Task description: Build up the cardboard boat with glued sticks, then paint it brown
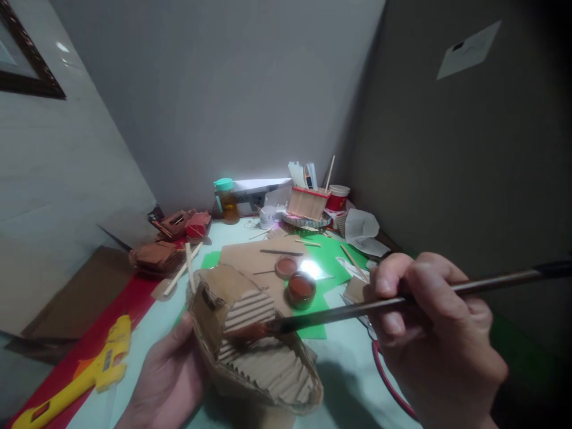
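The right hand (440, 325), at the lower right, has its thumb and fingers closed on the handle of a paintbrush (330, 313). The brush slants left across the frame, and its brown tip lies over the ridged strips inside a cardboard model (259, 351). The left hand (172, 375), at the lower left, is clamped on that model's left side, thumb at the rim; its other fingers are mostly hidden. The model sits low in the middle of the frame, tilted, its open side showing.

Just beyond the brush stands an open jar of brown paint (301, 291), with its lid (286, 267) behind it on a flat cardboard sheet (241, 253). Green paper (328, 253) lies to the right, partly under the sheet. The model and the brush hide part of the table (344, 351).

A yellow glue gun (107, 357) lies at the lower left, on a red strip (147, 289). Brown cardboard pieces (156, 255) sit farther up. Toward the back wall are a teal-capped bottle (229, 205), a stick-filled wooden box (308, 204) and a red cup (338, 199); crumpled white paper (363, 229) lies right of them.
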The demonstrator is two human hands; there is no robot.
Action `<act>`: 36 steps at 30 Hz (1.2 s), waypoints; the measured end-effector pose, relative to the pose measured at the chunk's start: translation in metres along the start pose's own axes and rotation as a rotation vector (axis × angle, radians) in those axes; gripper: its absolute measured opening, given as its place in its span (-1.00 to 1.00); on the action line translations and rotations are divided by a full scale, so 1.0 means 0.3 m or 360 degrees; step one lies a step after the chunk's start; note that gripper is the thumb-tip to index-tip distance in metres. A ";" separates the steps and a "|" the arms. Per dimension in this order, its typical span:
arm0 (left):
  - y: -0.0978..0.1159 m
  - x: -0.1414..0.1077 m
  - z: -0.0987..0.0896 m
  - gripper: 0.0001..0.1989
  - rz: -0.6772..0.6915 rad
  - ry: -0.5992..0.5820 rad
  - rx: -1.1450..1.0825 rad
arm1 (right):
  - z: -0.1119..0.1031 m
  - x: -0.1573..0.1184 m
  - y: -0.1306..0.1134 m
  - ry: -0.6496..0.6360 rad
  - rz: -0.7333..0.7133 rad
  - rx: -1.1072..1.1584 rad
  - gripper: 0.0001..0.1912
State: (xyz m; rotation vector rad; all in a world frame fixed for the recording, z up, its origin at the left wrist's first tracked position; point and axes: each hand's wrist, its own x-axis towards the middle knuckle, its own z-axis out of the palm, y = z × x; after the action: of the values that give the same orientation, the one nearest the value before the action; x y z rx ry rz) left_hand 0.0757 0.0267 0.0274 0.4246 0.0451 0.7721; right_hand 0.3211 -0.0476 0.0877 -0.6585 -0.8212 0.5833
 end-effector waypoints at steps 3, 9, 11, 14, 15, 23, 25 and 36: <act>0.000 -0.007 -0.008 -0.71 -0.0032 -0.0058 -0.0010 | -0.003 0.000 -0.005 0.0002 0.0016 0.0020 -0.62; -0.008 -0.005 -0.028 -0.64 -0.0046 -0.0216 -0.0015 | -0.003 -0.010 0.009 -0.0066 0.0041 0.0008 -0.65; -0.010 -0.002 -0.033 -0.63 -0.0025 -0.0243 -0.0022 | -0.001 -0.012 0.017 -0.0080 0.0020 -0.0026 -0.65; -0.011 -0.006 -0.044 -0.62 0.0017 -0.0256 -0.0013 | 0.000 -0.013 0.022 -0.0088 -0.0031 -0.0071 -0.65; -0.012 -0.010 -0.049 -0.62 0.0046 -0.0242 -0.0004 | -0.001 -0.013 0.023 -0.0087 -0.0056 -0.0079 -0.66; -0.016 -0.026 -0.058 -0.63 0.0147 -0.0175 0.0006 | -0.017 -0.019 0.005 0.0046 -0.0069 -0.0247 -0.64; -0.015 -0.025 -0.055 -0.64 0.0140 -0.0153 0.0018 | -0.023 -0.016 0.002 0.0017 -0.0140 -0.0256 -0.64; -0.017 -0.026 -0.060 -0.65 0.0158 0.0119 0.0183 | -0.036 0.010 -0.020 0.0085 -0.0096 -0.0066 -0.67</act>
State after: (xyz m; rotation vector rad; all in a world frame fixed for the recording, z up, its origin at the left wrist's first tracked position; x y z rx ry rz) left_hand 0.0698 0.0245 0.0080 0.5096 0.1396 0.8856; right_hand 0.3327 -0.0525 0.0879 -0.6820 -0.8026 0.4932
